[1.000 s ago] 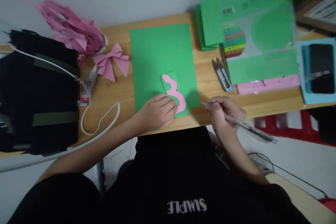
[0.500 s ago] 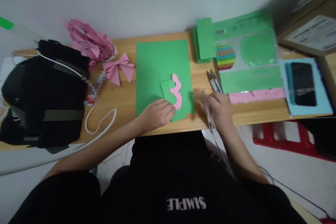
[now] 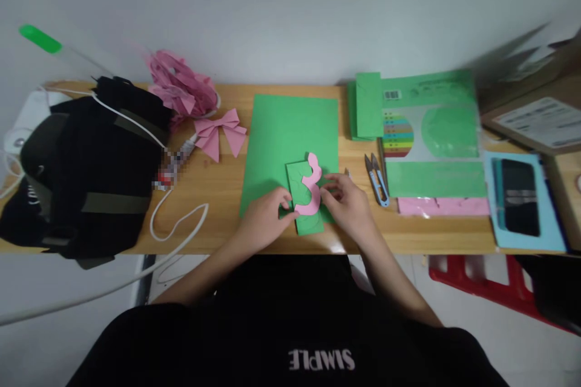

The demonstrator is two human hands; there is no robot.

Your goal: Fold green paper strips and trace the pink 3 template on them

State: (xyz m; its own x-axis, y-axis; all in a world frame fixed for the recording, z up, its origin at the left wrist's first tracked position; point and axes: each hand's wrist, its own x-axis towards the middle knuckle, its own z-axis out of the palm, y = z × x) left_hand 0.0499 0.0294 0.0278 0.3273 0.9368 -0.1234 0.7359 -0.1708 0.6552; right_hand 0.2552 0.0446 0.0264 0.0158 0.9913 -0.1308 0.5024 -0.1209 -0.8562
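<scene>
A pink paper cutout shaped like a 3 lies on a small green card, which rests on a large green sheet on the wooden desk. My left hand pinches the cutout's lower left end, with its fingers curled on the card. My right hand is closed against the cutout's right side, fingertips on its edge. A thin pen tip pokes out just behind my right hand; whether that hand holds the pen is hidden.
Blue thread snips lie right of my right hand. Farther right are a green paper packet, a pink sheet, a blue tray with a phone and a cardboard box. To the left are a pink bow, pink scraps, a black bag and a white cable.
My right hand came in from the desk's right side, where it held a pen, to the pink cutout. The cutout turned more upright on the card. The camera view tilted down.
</scene>
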